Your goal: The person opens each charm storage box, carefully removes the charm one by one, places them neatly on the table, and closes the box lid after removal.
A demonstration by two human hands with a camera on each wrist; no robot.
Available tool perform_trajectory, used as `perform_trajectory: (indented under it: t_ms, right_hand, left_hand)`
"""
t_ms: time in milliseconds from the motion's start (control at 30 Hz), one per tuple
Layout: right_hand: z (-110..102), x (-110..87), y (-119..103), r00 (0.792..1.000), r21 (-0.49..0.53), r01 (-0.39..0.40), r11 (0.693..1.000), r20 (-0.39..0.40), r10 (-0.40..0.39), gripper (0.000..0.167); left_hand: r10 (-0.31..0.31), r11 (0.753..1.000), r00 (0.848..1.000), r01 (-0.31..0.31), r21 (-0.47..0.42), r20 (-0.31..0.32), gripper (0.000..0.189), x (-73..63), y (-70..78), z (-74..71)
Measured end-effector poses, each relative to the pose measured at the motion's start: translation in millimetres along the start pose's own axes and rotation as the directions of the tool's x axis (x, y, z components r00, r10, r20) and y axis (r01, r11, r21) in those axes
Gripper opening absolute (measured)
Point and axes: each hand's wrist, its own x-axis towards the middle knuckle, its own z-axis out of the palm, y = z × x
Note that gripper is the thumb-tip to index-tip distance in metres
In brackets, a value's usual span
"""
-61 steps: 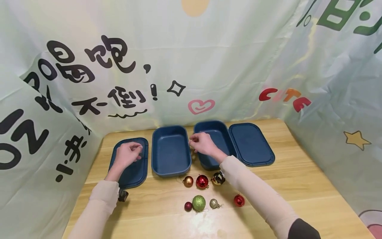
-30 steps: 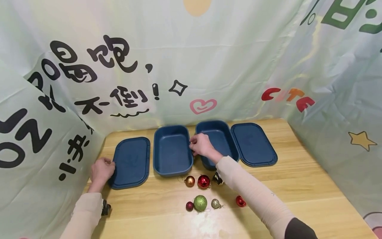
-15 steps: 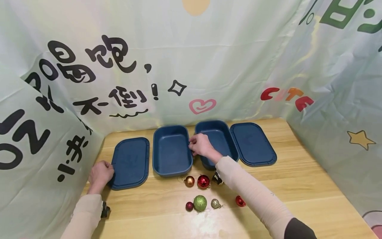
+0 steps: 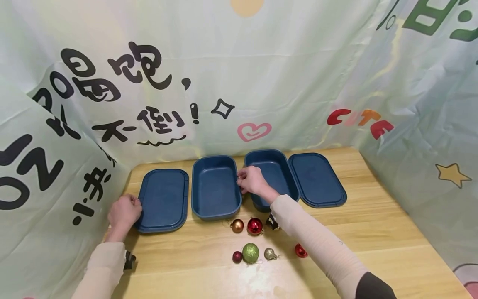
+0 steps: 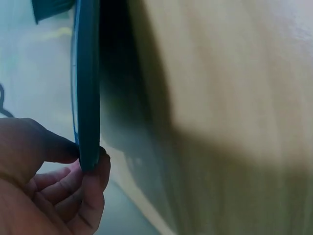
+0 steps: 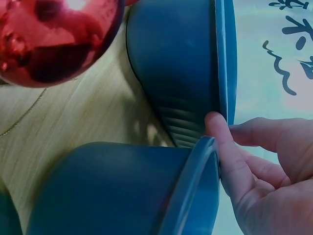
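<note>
At the left, my left hand (image 4: 124, 214) pinches the left edge of a flat dark blue lid (image 4: 163, 200). In the left wrist view the thumb lies on one face of the lid (image 5: 88, 83) and fingers on the other, with a dark shadow on the table beside it. My right hand (image 4: 252, 180) pinches the right rim of the left dark blue box (image 4: 216, 189), one fingertip on the rim's outer side in the right wrist view. The back of that hand overlaps the right blue box (image 4: 270, 168) in the head view. Both boxes are open-topped with nothing inside.
A second blue lid (image 4: 317, 180) lies right of the boxes. In front are Christmas baubles: copper (image 4: 237, 226), red (image 4: 254, 226), green glitter (image 4: 250, 253), dark red (image 4: 237, 257), pale gold (image 4: 269, 253), and another red bauble (image 4: 301, 250) beside the right sleeve. Printed curtains stand behind the table.
My left hand has moved left from over the lid to its left edge and taken hold; the lid's near edge has risen slightly. My right hand has closed on the left box's rim.
</note>
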Motion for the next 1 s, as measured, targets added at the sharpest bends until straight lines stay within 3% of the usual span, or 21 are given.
perform_trajectory:
  t_ms: [133, 433, 567, 767, 867, 1000]
  right_hand:
    - [0.4, 0.3, 0.3, 1.0, 0.007, -0.002, 1.0, 0.005, 0.002, 0.031]
    - [-0.2, 1.4, 0.8, 1.0, 0.009, -0.004, 1.0, 0.01, 0.004, 0.031]
    - [-0.3, 1.6, 0.2, 1.0, 0.012, -0.012, 1.0, 0.006, 0.012, 0.031]
    - [-0.2, 0.5, -0.1, 1.0, 0.006, -0.01, 1.0, 0.006, 0.01, 0.032]
    - [-0.3, 0.1, -0.1, 1.0, 0.005, -0.006, 1.0, 0.005, 0.006, 0.033]
    - [0.1, 0.6, 0.6, 1.0, -0.002, 0.001, 1.0, 0.002, -0.001, 0.033]
  left_hand:
    - [0.004, 0.999, 1.0, -0.003, -0.036, 0.03, 0.034, 1.7, -2.2, -5.4]
    - [0.104, 0.977, 0.988, -0.081, -0.195, 0.113, 0.045, 4.0, 1.4, -27.9]
    - [0.108, 0.941, 0.977, -0.041, -0.335, 0.182, 0.051, 2.5, 11.1, -38.0]
    - [0.123, 0.86, 0.959, 0.025, -0.509, 0.254, 0.06, -1.4, 29.8, -45.8]
    - [0.144, 0.843, 0.959, 0.012, -0.538, 0.246, 0.061, -3.8, 40.5, -47.6]
    - [0.153, 0.868, 0.976, -0.059, -0.494, 0.153, 0.057, -8.1, 54.5, -48.8]
